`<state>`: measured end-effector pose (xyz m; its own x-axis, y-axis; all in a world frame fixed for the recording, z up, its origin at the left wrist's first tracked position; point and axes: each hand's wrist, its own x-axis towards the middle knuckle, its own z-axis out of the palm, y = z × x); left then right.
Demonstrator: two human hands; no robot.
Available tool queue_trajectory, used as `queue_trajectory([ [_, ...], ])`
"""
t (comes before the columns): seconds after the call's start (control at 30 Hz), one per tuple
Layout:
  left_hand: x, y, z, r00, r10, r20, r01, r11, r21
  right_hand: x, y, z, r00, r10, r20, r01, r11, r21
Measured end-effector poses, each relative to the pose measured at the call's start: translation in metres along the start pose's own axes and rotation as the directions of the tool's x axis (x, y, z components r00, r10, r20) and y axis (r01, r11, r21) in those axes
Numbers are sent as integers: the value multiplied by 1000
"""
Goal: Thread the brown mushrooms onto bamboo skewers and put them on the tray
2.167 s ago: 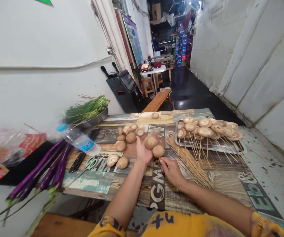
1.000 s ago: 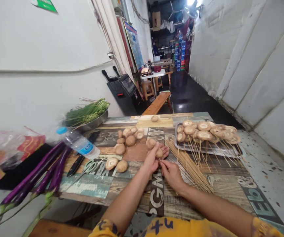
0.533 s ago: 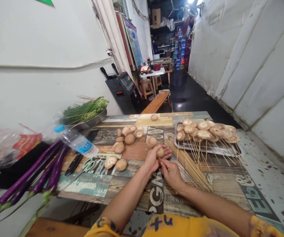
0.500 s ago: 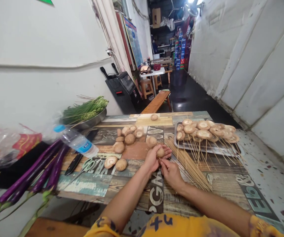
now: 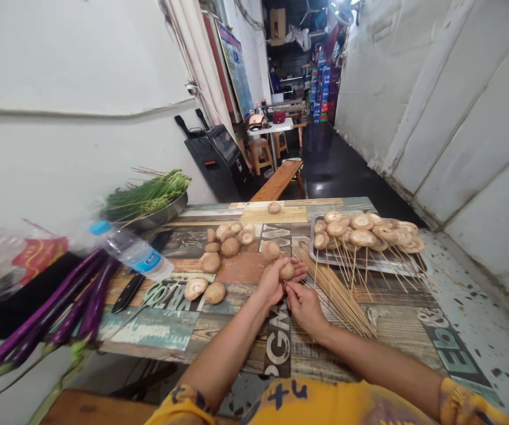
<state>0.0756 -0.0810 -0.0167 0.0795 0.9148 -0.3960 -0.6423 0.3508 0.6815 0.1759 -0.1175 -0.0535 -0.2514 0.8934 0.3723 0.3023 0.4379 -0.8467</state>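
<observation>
The left hand (image 5: 273, 284) is cupped palm-up around a mushroom (image 5: 286, 271). The right hand (image 5: 306, 310) is closed in a pinch just beside it, its fingers holding what looks like a thin skewer (image 5: 285, 285) against the mushroom's underside. Both hands are above a patterned table (image 5: 157, 326). To the right lies a bundle of skewers (image 5: 336, 290), and beyond it a metal tray (image 5: 312, 252) holds skewered mushrooms (image 5: 360, 238). Loose mushrooms (image 5: 230, 247) sit left of the hands. Further left are scissors (image 5: 157, 293), a knife (image 5: 125, 294), eggplants (image 5: 46, 313) and a water bottle (image 5: 133, 254). Far left, a steel bowl (image 5: 166, 216) holds chives (image 5: 148, 195). Far off stands a wooden bench (image 5: 278, 180).
</observation>
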Motion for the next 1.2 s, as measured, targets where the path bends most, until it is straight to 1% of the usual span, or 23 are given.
queue_trajectory([
  [0.2, 0, -1, 1, 1000, 0, 0, 0, 1000, -7, 0, 1, 1, 1000, 16, 3, -16, 1000, 2],
  [0.43, 2, -2, -1, 1000, -4, 25, 5, 1000, -11, 0, 4, 1, 1000, 16, 4, -16, 1000, -19],
  [0.53, 3, -1, 0, 999, -20, 30, 20, 999, -24, 1, 5, 1, 1000, 1, -1, -1, 999, -42],
  [0.63, 3, 1, 1, 1000, -13, 28, 15, 998, -59, 3, 4, 0, 999, -43, -14, 42, 998, -55],
  [0.7, 4, 5, 0, 1000, 29, -10, -30, 994, -103, 3, 3, -1, 998, -59, -10, 59, 997, -58],
  [0.8, 5, 13, -3, 987, 112, -119, -133, 972, -191, 1, 2, -1, 997, -77, 18, 78, 995, -63],
  [0.9, 6, 23, -7, 956, 194, -222, -250, 931, -264, -3, 1, 0, 995, -86, 47, 89, 994, -68],
  [0.97, 6, 30, -10, 934, 243, -263, -315, 906, -282, -5, 1, 1, 994, -84, 64, 89, 993, -73],
  [1.0, 6, 32, -11, 927, 262, -270, -335, 901, -277, -5, 1, 1, 994, -87, 73, 93, 993, -74],
  [1.07, 7, 34, -12, 926, 280, -252, -341, 907, -247, -5, 2, 1, 991, -102, 88, 108, 991, -75],
  [1.13, 9, 33, -13, 929, 292, -229, -340, 917, -209, -6, 2, 1, 989, -111, 97, 119, 990, -78],
  [1.2, 10, 30, -13, 926, 302, -228, -346, 919, -187, -6, 2, 1, 989, -112, 97, 120, 989, -85],
])
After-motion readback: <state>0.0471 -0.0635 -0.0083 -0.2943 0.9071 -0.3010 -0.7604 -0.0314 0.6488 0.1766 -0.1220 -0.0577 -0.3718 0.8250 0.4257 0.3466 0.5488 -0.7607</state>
